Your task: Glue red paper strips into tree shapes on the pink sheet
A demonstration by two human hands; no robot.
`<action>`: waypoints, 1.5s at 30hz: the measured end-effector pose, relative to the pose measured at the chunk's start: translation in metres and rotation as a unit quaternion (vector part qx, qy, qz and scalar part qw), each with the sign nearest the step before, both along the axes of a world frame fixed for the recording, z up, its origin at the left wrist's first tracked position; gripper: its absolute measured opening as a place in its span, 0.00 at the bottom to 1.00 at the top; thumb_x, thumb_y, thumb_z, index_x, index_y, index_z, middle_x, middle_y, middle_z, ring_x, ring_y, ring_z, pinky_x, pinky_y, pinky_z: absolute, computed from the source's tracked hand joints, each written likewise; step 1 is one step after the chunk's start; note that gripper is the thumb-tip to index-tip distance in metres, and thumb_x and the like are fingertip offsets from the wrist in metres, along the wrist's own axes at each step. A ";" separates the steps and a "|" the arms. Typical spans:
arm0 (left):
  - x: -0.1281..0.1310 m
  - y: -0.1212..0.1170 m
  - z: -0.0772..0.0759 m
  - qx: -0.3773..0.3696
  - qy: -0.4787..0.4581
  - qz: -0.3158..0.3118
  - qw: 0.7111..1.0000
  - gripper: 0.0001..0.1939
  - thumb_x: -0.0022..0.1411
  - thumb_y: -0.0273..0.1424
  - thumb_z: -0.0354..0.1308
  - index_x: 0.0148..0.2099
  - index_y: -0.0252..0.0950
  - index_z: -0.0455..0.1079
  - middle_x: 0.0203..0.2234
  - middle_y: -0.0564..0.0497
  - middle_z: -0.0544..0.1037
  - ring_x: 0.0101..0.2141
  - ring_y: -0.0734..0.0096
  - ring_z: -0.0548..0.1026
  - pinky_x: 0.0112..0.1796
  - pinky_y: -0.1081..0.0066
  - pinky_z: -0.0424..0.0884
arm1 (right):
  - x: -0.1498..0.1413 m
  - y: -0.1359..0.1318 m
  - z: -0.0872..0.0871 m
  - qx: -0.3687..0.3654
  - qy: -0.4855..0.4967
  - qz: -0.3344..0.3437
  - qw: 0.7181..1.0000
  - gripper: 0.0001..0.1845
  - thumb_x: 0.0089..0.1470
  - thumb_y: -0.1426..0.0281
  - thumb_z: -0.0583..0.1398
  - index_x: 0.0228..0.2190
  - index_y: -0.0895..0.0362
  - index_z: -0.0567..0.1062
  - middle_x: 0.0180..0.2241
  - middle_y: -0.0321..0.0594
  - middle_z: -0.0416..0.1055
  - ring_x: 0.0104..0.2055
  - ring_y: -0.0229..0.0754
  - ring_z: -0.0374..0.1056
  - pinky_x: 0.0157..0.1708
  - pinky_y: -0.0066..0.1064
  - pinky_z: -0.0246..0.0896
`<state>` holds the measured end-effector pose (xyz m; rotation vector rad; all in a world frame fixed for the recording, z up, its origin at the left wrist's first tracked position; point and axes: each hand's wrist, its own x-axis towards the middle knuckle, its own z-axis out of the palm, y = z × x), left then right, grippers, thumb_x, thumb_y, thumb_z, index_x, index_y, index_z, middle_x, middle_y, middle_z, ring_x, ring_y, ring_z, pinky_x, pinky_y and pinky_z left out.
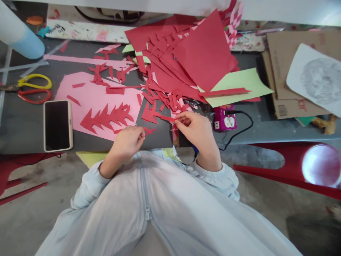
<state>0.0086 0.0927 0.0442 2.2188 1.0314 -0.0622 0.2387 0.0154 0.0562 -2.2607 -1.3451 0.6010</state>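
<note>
My right hand (197, 131) pinches the end of a narrow red paper strip (167, 118) between thumb and fingertips. The strip points left toward a red arrow-shaped paper piece (149, 113) lying on the dark tabletop. My left hand (128, 141) is curled closed at the table's front edge, and what its fingers hold, if anything, is hidden. Just right of it lies a small red paper scrap (149, 131). Behind the left hand, a row of overlapping red arrow-shaped pieces (106, 118) rests on a pink paper sheet (87, 85).
At the left are a phone (58, 125), scissors (34, 87) and a bottle (28, 42). Red sheets (205, 49) and cut scraps pile up at the back. A purple box with a cable (225, 119) and cardboard (282, 67) stand to the right.
</note>
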 end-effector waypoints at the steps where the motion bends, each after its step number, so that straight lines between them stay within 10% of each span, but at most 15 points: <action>1: 0.000 0.001 0.000 -0.001 -0.004 0.005 1.000 0.04 0.62 0.26 0.56 0.33 0.38 0.68 0.31 0.51 0.77 0.33 0.65 0.73 0.34 0.68 0.64 | 0.000 0.001 -0.001 -0.004 0.002 0.002 1.000 0.09 0.50 0.70 0.62 0.35 0.54 0.81 0.29 0.39 0.80 0.31 0.45 0.74 0.38 0.37 0.66; 35: 0.009 0.012 0.005 0.041 -0.023 0.013 0.999 0.10 0.68 0.30 0.49 0.43 0.38 0.72 0.41 0.46 0.79 0.43 0.61 0.76 0.44 0.64 0.71 | 0.004 0.005 0.004 0.004 0.007 0.080 0.997 0.10 0.58 0.64 0.59 0.35 0.53 0.80 0.28 0.38 0.78 0.30 0.44 0.73 0.33 0.33 0.60; 45: -0.043 0.004 0.010 0.045 0.034 0.156 0.986 0.12 0.66 0.34 0.50 0.42 0.39 0.75 0.33 0.51 0.81 0.33 0.67 0.77 0.35 0.69 0.67 | -0.025 0.010 0.009 -0.006 0.000 0.142 0.990 0.14 0.60 0.60 0.58 0.31 0.54 0.80 0.19 0.35 0.70 0.22 0.39 0.63 0.26 0.31 0.50</action>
